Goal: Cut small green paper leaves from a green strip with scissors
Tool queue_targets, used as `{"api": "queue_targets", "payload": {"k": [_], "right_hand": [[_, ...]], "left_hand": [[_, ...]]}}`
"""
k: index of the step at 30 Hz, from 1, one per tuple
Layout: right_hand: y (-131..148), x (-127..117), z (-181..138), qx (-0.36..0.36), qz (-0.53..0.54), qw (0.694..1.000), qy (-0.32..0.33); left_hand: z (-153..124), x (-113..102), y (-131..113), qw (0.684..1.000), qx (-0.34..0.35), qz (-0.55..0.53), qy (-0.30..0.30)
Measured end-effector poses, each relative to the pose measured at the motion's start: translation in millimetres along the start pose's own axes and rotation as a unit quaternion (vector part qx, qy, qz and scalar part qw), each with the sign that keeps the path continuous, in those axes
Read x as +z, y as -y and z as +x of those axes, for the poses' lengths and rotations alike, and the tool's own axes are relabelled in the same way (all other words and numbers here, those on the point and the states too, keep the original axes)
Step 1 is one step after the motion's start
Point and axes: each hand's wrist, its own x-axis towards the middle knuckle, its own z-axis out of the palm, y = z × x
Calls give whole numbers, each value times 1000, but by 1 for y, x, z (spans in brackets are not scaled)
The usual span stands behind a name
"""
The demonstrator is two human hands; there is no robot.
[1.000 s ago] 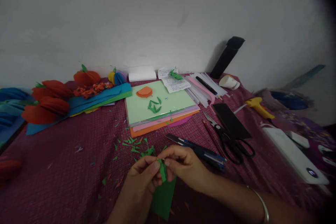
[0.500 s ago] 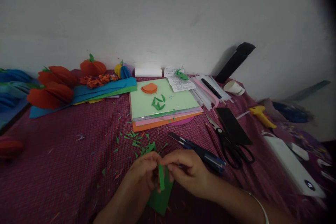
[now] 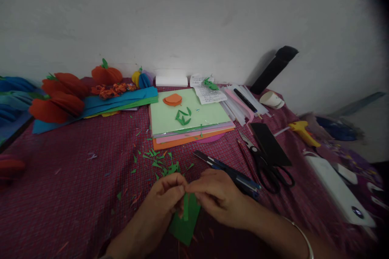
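Observation:
Between my two hands hangs a narrow green paper strip (image 3: 186, 207), its upper end pinched at the fingertips. My left hand (image 3: 165, 200) is closed with thumb and forefinger on the strip. My right hand (image 3: 217, 196) meets it from the right, fingers curled and tips pressed at the strip's top. Below lies a larger piece of green paper (image 3: 185, 226), partly covered by the hands. Small green paper scraps (image 3: 161, 164) are scattered just beyond my fingers. A blue utility knife (image 3: 231, 172) lies behind my right hand.
Black-handled scissors (image 3: 267, 170), a dark flat box (image 3: 270, 143), a yellow glue gun (image 3: 304, 132) and a white power bank (image 3: 338, 188) lie to the right. A stack of coloured paper (image 3: 209, 115) is at the back. Orange paper pumpkins (image 3: 57, 107) stand at the left.
Both hands have closed in slightly around the top of the strip, the right one turning more knuckles-up. The strip still hangs between them. The view has shifted a little.

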Motion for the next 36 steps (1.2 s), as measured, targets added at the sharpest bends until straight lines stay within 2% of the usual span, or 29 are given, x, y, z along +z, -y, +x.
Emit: {"api": "queue_targets", "payload": {"k": [3, 5, 12, 15, 20, 24, 31, 36], "right_hand": [[1, 1, -2, 121, 156, 980, -2], [2, 1, -1, 171, 214, 962, -2], [4, -1, 5, 190, 127, 973, -8], [2, 1, 5, 179, 85, 980, -7], [1, 1, 5, 112, 13, 993, -19], [2, 1, 6, 74, -36, 996, -24], [3, -1, 7, 0, -137, 990, 34], [5, -6, 7, -48, -181, 979, 86]], "left_hand": [[-1, 1, -8, 989, 53, 131, -35], [-2, 4, -13, 975, 75, 202, -61], [-3, 11, -14, 922, 128, 356, -87], [-3, 11, -13, 913, 126, 378, -86], [-4, 13, -14, 952, 20, 300, -53], [-2, 12, -11, 970, 3, 233, -64], [2, 4, 2, 995, -63, 74, -37], [1, 2, 2, 995, -102, 11, -18]]}}
